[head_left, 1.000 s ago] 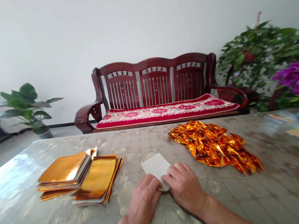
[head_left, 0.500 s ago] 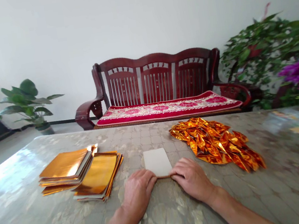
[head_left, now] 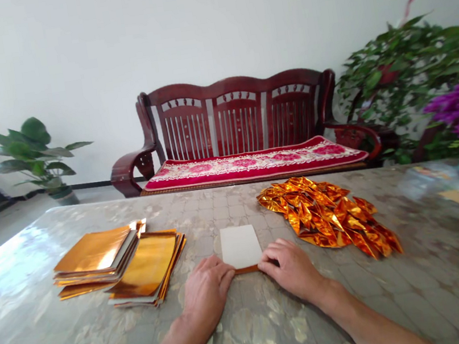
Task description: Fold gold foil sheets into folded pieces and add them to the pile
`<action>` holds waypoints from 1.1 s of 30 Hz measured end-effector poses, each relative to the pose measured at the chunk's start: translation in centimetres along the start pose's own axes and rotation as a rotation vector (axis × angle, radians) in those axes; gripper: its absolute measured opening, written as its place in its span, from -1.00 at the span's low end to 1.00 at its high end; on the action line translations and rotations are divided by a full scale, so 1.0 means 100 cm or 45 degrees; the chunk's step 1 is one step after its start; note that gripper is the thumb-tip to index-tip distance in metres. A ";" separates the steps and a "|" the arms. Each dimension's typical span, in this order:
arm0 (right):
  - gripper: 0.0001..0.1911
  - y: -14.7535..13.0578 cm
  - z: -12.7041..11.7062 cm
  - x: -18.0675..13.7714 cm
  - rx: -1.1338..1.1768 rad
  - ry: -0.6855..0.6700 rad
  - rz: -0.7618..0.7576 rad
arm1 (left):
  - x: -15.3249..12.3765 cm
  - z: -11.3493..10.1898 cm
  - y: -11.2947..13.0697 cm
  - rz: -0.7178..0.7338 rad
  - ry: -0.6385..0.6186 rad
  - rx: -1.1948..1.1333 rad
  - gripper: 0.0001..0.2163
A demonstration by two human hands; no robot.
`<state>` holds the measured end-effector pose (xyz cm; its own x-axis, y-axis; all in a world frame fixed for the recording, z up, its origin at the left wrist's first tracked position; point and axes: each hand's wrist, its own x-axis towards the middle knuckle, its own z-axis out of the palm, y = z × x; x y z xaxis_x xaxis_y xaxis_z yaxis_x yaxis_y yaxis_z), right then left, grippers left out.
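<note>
One light, unclenched pinch by the bare left hand and bare right hand on a thin white foil-backed paper rectangle: slippery, best held at the gold fold.

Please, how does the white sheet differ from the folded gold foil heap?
The white sheet is single and flat; the folded gold foil heap is many pointed pieces, loosely piled. The sheet shows white with a thin orange near edge; the heap shines gold-orange. The left hand and right hand touch the sheet's near edge; the heap lies untouched. Both lie on the table.
</note>
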<state>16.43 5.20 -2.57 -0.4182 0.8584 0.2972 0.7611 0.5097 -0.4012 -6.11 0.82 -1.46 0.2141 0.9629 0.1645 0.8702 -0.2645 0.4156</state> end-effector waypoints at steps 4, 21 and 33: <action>-0.78 -0.001 0.000 0.002 -0.075 -0.001 0.032 | 0.005 0.001 -0.006 -0.168 0.011 -0.087 -0.82; -0.73 -0.004 -0.002 0.000 -0.329 -0.014 -0.047 | 0.009 0.003 -0.008 -0.179 0.030 0.070 -0.77; -0.74 -0.005 0.000 -0.001 -0.374 -0.015 -0.029 | 0.005 0.000 -0.008 -0.156 -0.012 0.052 -0.84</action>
<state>16.07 4.87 -2.33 -0.4409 0.8485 0.2925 0.8619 0.4912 -0.1259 -6.70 1.56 -1.73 0.1087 0.9884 0.1062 0.9075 -0.1422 0.3951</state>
